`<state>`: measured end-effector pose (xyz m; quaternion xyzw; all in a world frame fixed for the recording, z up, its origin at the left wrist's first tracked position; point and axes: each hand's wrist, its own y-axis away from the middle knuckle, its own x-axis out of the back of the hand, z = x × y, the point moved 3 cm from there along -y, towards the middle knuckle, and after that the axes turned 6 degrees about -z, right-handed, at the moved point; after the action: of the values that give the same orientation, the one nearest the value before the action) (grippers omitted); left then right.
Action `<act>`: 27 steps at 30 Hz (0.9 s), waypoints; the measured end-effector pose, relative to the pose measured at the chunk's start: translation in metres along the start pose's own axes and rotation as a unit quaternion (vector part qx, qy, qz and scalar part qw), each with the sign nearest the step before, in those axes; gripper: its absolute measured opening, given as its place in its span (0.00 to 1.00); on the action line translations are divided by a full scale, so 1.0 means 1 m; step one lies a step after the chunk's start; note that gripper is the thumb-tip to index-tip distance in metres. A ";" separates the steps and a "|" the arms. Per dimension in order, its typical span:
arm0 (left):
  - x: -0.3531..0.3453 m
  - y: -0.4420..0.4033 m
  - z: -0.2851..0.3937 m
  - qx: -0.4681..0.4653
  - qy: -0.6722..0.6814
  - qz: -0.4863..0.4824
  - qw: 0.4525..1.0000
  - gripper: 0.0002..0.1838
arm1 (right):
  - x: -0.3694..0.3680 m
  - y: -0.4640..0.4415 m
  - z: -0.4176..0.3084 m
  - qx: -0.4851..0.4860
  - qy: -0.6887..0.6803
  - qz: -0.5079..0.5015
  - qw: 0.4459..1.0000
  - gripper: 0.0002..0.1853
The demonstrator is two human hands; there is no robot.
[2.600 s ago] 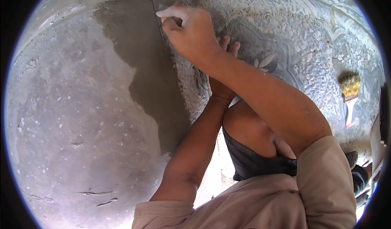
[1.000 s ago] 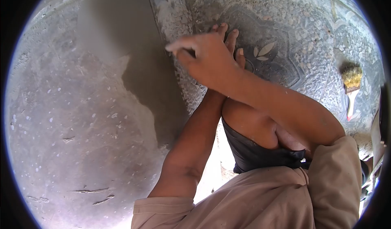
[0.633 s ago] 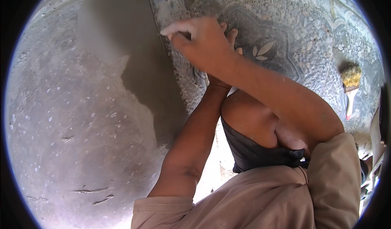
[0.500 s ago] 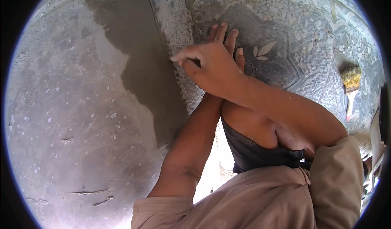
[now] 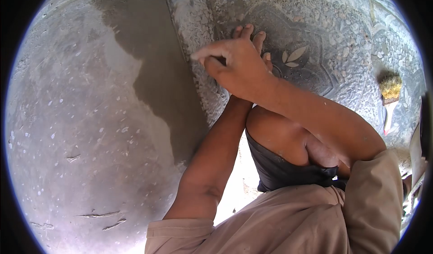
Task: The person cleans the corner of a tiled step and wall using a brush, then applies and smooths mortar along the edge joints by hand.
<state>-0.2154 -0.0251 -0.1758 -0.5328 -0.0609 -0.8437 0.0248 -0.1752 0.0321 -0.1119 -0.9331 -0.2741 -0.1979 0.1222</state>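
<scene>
My left hand (image 5: 258,39) lies flat on a patterned floor tile (image 5: 311,73), its fingers spread near a dark panel with a pale leaf motif. Its palm is hidden beneath my right hand (image 5: 241,69), which crosses over it from the right. The right thumb and fingers are bent together in a pinch, their tips above the pebbled border beside a dark, damp-looking strip (image 5: 158,82). Whatever they might hold is too small or hidden to make out.
A paintbrush (image 5: 389,91) with yellowish bristles and a red-tipped handle lies on the tiles at the right. Grey, white-speckled concrete (image 5: 81,141) spreads across the left. My bent knee (image 5: 279,136) is below my hands.
My right hand has shifted slightly right, its pinched fingertips staying near the damp strip's edge. The left hand stays flat in nearly the same place.
</scene>
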 end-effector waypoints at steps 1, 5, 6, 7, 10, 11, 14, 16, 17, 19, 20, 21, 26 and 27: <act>-0.001 0.002 0.000 -0.001 -0.002 0.004 1.000 0.31 | 0.001 -0.008 0.005 -0.037 -0.121 -0.020 0.992 0.14; 0.000 0.001 -0.001 0.004 -0.003 -0.019 1.000 0.30 | 0.014 -0.037 0.004 -0.091 -0.258 -0.031 0.961 0.13; 0.001 0.001 -0.001 -0.002 -0.021 -0.020 1.000 0.30 | 0.008 -0.030 0.006 -0.092 -0.259 -0.029 0.961 0.13; 0.002 0.001 0.000 -0.008 -0.038 -0.020 0.999 0.30 | 0.000 -0.020 0.005 -0.050 -0.244 -0.018 0.968 0.13; 0.005 0.004 0.003 0.008 -0.041 -0.034 0.999 0.32 | -0.002 -0.015 0.009 -0.003 -0.252 0.010 0.968 0.13; 0.004 0.004 0.004 0.014 -0.041 -0.039 0.998 0.32 | 0.001 -0.015 0.008 -0.003 -0.279 0.025 0.960 0.13; 0.004 -0.001 0.002 0.017 0.047 -0.035 0.998 0.33 | 0.007 -0.053 0.017 -0.021 -0.273 0.114 0.955 0.13; 0.007 0.000 0.011 -0.009 -0.038 -0.034 0.999 0.32 | 0.021 -0.073 0.012 -0.107 -0.295 0.061 0.948 0.14; 0.009 -0.001 0.013 -0.013 -0.040 -0.033 0.999 0.32 | 0.022 -0.079 0.012 -0.191 -0.312 0.003 0.931 0.15; 0.008 -0.001 0.012 -0.034 -0.086 -0.009 0.996 0.32 | 0.017 -0.091 0.012 -0.167 -0.315 0.057 0.933 0.15; 0.006 -0.003 0.010 -0.037 -0.086 -0.006 0.996 0.32 | 0.016 -0.096 0.012 -0.146 -0.318 0.107 0.931 0.15; 0.005 -0.004 0.009 -0.034 -0.075 0.016 0.996 0.32 | 0.014 -0.101 0.013 -0.143 -0.316 0.108 0.931 0.15; 0.003 0.002 0.003 -0.009 -0.079 0.000 0.997 0.35 | 0.016 -0.113 0.009 -0.159 -0.318 0.093 0.930 0.14; 0.004 0.001 0.004 -0.016 -0.073 -0.002 0.997 0.36 | 0.013 -0.115 0.009 -0.159 -0.319 0.093 0.930 0.14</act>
<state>-0.2137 -0.0258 -0.1700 -0.5934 -0.0502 -0.8033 0.0106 -0.2262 0.1353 -0.1005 -0.9755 -0.1758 0.0814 -0.1041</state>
